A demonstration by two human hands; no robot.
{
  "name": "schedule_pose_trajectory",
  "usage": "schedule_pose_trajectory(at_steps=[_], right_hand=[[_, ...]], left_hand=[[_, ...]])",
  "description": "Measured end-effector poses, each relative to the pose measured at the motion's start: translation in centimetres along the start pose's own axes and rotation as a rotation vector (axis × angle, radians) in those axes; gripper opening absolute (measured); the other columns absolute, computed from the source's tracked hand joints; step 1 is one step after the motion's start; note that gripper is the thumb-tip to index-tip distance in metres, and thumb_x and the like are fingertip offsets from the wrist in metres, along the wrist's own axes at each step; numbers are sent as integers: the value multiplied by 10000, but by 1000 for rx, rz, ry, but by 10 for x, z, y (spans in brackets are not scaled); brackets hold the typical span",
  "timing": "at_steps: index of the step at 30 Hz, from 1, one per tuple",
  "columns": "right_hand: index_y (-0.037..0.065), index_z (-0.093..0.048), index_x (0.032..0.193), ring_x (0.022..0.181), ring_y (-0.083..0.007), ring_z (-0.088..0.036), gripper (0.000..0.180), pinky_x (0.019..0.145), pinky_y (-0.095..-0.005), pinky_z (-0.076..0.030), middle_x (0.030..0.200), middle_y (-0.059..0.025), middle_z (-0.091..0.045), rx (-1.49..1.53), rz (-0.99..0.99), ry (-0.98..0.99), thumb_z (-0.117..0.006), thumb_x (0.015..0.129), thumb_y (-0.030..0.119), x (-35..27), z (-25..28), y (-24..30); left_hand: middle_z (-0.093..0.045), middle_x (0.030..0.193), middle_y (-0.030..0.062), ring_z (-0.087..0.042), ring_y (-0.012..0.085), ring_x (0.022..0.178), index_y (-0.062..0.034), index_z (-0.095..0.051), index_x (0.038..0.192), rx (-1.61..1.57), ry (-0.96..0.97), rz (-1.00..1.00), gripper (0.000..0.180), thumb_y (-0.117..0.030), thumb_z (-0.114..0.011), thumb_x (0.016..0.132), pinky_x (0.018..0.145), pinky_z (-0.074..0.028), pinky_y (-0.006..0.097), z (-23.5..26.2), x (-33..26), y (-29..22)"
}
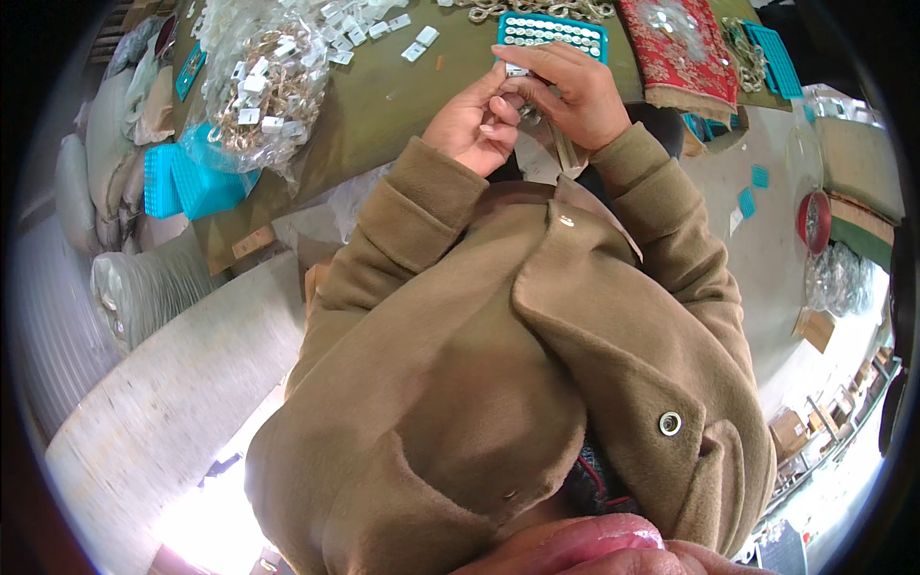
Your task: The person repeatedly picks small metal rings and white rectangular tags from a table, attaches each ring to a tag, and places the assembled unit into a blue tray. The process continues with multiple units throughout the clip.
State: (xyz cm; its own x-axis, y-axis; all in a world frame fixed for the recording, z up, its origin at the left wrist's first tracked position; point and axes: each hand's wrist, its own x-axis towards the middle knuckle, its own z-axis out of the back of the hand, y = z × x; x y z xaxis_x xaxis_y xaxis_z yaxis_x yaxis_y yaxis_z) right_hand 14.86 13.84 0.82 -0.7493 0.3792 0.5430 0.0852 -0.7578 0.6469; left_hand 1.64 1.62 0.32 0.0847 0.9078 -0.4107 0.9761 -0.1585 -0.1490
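Blue tray (600,58), partly hidden by right-hand fingers (533,58), lies near red cloth (695,75).

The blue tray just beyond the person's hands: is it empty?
No, the blue tray holds rows of round white pieces.

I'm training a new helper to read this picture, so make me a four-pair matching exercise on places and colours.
1. small white piece
2. patterned cloth
3. coat
4. large clear bag

A. brown
B. on the left part of the table
C. between the left hand and the right hand
D. red

Pairs: 1-C, 2-D, 3-A, 4-B
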Motion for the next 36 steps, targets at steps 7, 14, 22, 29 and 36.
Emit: schedule_pose_trajectory(at_steps=[7, 14, 22, 29, 36], right_hand=[[79, -664, 1003, 786, -307, -618, 210, 676, -406, -497, 829, -110, -633, -120, -8, -71, -679, 800, 127, -22, 22, -7], [85, -656, 1142, 847, -289, -653, 313, 733, -363, -520, 925, -130, -672, 72, -324, 41, -674, 840, 165, -62, 59, -5], [115, -707, 973, 832, -312, -665, 217, 701, -391, -527, 867, -138, -688, -363, -637, -301, -644, 854, 286, -67, 121, -69], [145, -693, 913, 816, -327, -654, 202, 689, -449, -512, 853, -117, -670, -721, -720, -139, -644, 832, 323, -46, 111, -102], [135, -701, 928, 812, -298, -664, 198, 694, -407, -519, 875, -96, -690, -580, -699, -220, -643, 858, 310, -53, 117, -101]], left_hand=[[-655, 931, 32, -622, 65, 687, -58, -585, 1006, 196, -127, 107, 213, -260, -525, 987, 469, -424, 153, -19, 13, 5], [-583, 820, -27, -458, 8, 604, -52, -600, 1033, 538, -149, 135, 161, -187, -594, 947, 433, -331, 149, -35, 33, 34], [-685, 957, 34, -532, 23, 711, 6, -678, 1094, 1021, -26, -114, 233, -135, -593, 930, 603, -428, 171, -61, 51, 52], [-607, 807, 6, -553, 55, 721, 17, -651, 1134, 944, 6, -37, 264, -149, -566, 947, 645, -475, 210, -71, 57, 51], [-486, 724, -41, -436, 30, 612, 20, -615, 1164, 829, -56, -25, 292, -181, -511, 980, 614, -430, 192, -62, 60, 50]])
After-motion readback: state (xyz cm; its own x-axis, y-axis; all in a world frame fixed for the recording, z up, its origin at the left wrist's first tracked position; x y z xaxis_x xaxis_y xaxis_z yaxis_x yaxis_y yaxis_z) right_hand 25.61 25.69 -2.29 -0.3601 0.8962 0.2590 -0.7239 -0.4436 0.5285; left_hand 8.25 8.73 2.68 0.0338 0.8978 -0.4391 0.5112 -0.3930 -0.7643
